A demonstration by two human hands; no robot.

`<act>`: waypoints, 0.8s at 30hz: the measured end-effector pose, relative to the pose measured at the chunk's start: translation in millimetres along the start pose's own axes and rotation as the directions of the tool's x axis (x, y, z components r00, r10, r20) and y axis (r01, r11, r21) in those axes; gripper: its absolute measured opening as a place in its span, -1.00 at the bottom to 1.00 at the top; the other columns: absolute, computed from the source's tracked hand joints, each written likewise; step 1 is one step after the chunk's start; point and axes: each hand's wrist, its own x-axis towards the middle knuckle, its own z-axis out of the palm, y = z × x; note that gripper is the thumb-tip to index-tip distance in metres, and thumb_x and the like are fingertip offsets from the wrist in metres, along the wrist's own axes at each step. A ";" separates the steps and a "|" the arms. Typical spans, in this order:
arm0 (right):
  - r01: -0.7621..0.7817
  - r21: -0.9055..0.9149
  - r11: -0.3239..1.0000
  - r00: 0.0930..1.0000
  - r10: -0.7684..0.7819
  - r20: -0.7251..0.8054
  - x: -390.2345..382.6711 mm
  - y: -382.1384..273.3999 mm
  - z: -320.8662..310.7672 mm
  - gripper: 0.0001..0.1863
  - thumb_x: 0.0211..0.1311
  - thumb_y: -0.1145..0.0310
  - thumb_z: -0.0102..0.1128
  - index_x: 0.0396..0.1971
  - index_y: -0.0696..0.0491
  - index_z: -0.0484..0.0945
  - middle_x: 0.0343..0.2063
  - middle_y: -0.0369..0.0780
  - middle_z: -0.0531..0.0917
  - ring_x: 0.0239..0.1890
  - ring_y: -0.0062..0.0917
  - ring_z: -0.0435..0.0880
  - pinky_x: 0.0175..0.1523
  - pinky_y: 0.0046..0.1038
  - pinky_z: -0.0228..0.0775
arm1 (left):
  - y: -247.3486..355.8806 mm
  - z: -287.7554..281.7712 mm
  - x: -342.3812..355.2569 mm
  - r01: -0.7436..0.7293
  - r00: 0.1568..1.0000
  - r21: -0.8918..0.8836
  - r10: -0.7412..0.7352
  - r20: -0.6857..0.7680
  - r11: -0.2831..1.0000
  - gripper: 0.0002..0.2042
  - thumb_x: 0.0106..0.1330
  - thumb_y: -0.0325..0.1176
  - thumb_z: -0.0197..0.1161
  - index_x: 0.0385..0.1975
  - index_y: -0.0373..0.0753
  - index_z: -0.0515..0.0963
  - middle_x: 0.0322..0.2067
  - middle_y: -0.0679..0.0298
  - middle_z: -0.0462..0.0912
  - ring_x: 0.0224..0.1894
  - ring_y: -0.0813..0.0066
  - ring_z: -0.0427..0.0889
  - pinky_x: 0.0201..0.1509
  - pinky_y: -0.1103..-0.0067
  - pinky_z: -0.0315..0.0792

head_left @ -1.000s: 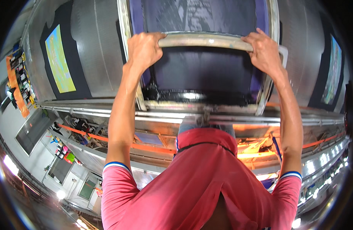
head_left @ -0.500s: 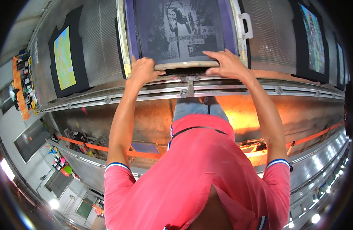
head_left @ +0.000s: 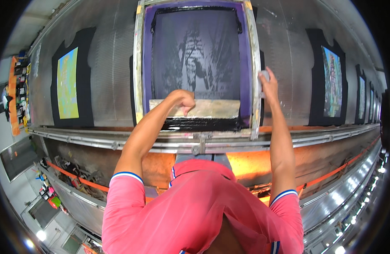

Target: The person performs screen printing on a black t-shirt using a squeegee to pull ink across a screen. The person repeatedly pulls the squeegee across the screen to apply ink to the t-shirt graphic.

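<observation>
A screen-printing frame (head_left: 138,63) with a purple border and dark mesh lies flat on the long metal table straight ahead of me. Across its near end rests a wooden squeegee (head_left: 212,109), with a band of black ink (head_left: 203,124) just in front of it. My left hand (head_left: 183,100) is closed on the squeegee's top edge, left of its middle. My right hand (head_left: 266,84) grips a pale knob on the frame's right rail. My pink shirt fills the lower part of the view.
Black T-shirts with colourful prints lie on the table to the left (head_left: 68,82) and right (head_left: 333,80), with more further right. A metal rail (head_left: 118,142) runs along the table's near edge, an orange strap (head_left: 76,180) below it. Shelves stand at far left.
Both hands held the frame's near rail while it came down flat. Now my left hand has gone to the squeegee and my right hand to the knob on the right rail.
</observation>
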 end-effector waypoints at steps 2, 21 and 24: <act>-0.034 0.030 0.999 0.999 0.034 0.003 -2.3 -6.9 -1.5 -0.54 0.25 0.17 0.30 0.10 0.05 0.56 -0.22 -0.07 0.69 -0.27 -0.42 0.67 -0.21 -0.42 0.51 | -10.4 -30.8 -7.5 0.012 0.998 -0.086 -0.017 -0.054 0.996 -0.43 -0.28 -0.61 0.34 -0.08 -0.62 0.57 0.15 -0.27 0.47 0.16 -0.10 0.53 0.17 0.14 0.44; -0.147 0.337 0.930 0.975 0.193 -0.109 -31.7 -70.9 -9.4 -0.78 0.28 0.47 0.17 -0.11 0.21 0.59 -0.59 -0.42 0.48 -0.65 -0.81 0.30 -0.57 -0.66 0.05 | -36.8 -347.6 12.6 -0.005 0.259 0.302 0.293 -0.920 0.953 -0.69 -0.01 -0.50 0.15 -0.24 -0.18 0.71 -0.29 -0.04 0.71 -0.15 -0.05 0.68 -0.09 0.16 0.54; -0.077 0.280 0.957 0.982 0.121 -0.144 -33.6 -69.3 -10.1 -0.77 0.26 0.47 0.18 -0.13 0.24 0.61 -0.54 -0.37 0.53 -0.59 -0.78 0.35 -0.50 -0.64 0.12 | -37.7 -303.4 3.7 0.016 0.169 0.315 0.308 -0.936 0.949 -0.68 0.03 -0.48 0.14 -0.24 -0.08 0.74 -0.35 -0.02 0.71 -0.24 -0.05 0.70 -0.14 0.17 0.55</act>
